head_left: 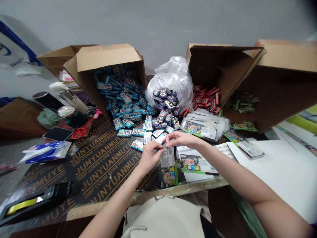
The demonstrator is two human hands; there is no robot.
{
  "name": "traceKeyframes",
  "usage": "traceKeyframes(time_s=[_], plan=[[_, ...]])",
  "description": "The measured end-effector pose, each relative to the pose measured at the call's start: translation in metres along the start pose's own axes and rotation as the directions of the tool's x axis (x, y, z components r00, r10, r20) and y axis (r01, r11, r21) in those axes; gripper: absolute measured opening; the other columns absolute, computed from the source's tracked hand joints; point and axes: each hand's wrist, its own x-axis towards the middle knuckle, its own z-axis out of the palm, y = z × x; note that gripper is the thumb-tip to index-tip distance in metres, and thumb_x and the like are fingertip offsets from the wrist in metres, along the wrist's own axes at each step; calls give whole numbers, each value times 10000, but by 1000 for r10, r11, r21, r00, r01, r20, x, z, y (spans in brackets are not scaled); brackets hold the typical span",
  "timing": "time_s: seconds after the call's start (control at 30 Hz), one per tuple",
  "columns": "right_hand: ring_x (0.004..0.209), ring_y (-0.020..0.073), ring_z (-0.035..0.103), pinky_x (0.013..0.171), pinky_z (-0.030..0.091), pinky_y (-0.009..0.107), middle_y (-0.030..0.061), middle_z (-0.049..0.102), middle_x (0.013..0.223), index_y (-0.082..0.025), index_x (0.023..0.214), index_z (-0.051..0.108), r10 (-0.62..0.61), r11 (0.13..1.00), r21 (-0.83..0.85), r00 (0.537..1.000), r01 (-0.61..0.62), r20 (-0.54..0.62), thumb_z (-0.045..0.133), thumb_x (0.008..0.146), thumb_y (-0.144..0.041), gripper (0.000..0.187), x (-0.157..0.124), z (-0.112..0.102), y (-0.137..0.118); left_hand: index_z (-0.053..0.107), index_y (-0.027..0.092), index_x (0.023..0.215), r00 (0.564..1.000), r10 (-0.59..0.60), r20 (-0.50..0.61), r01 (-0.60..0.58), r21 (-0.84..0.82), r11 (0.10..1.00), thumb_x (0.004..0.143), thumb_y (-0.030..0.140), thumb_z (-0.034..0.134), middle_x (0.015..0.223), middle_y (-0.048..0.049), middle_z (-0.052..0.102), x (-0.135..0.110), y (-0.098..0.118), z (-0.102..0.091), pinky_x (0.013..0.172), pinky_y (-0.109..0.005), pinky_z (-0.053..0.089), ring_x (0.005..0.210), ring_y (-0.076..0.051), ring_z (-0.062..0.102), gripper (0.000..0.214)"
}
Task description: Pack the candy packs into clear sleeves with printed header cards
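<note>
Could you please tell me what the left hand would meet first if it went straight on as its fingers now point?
The left hand would most likely meet the right hand first, at its fingertips; any gap between hands is hard to judge.

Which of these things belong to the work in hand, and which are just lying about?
Seemingly in use:
nearest printed packet
blue packs
purple packs
red packs

Probably just lying about:
phone
blue-and-white packet
dark cylinder
</note>
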Motion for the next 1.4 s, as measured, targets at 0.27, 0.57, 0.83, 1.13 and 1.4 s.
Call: traceKeyframes(time_s=[0.27, 0.57, 0.83, 1.13, 1.4], plan=[[540, 63, 408, 530, 292, 197, -44, 502, 581, -131, 643, 552, 47, 998, -40, 997, -44, 69, 639, 625, -240, 141, 19, -8, 18, 590, 164, 606, 996, -18, -85, 20, 26, 999, 708, 263, 636, 624, -12, 592, 0, 4, 5, 592, -249, 405, 612, -139, 547, 149], [483, 63, 435, 471, 293, 172, -61, 522, 558, -160, 899, 544, 12, 975, -215, 979, -57, -205, 578, 712, -207, 197, 26, 0, 32, 613, 185, 920, 998, 61, -22, -54, 241, 969, 806, 244, 538, 746, -18, 520, -5, 1, 13, 636, -253, 390, 696, -145, 500, 149], [728, 170, 525, 651, 357, 258, 32, 588, 711, -163, 692, 629, -93, 698, -642, 849, -317, -520, 706, 612, -182, 113, -17, -57, 99, 629, 201, 992, 997, -61, -48, 76, 441, 894, 841, 371, 453, 793, -35, 496, -29, -14, -40, 677, -277, 424, 734, -171, 516, 287], [794, 179, 486, 681, 320, 254, 38, 571, 743, -164, 654, 617, -104, 644, -682, 844, -346, -526, 683, 624, -152, 74, -22, -41, 137, 571, 242, 1055, 821, -99, 563, -305, 579, 756, 548, 352, 748, 1154, -104, 507, -21, -26, -22, 893, -424, 305, 1077, -300, 414, 548], [728, 144, 502, 666, 338, 236, 28, 557, 777, -167, 702, 567, -173, 693, -654, 811, -303, -559, 551, 717, -111, 60, -29, -29, 145, 559, 192, 792, 624, -130, 770, -215, 329, 919, 432, 316, 795, 720, 12, 559, -9, -31, 9, 595, -244, 350, 684, -174, 513, 448]])
